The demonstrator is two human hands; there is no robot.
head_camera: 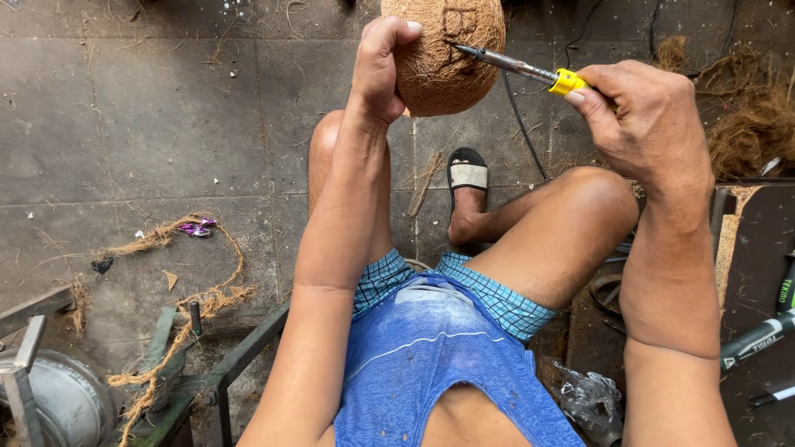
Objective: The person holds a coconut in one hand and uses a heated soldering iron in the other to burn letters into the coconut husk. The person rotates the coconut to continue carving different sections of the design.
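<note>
Coconut: my landmark, held up above my knees, dark marks burned into its husk.
Left hand: my fingers are wrapped on the coconut's left side, thumb on top, gripping it.
Right hand: right of the coconut, my fingers pinch the iron by its yellow collar.
Iron tip: touching the coconut's marked face.
Sandal: on the floor below the coconut.
Fibre: heaped far right of the coconut.
</note>
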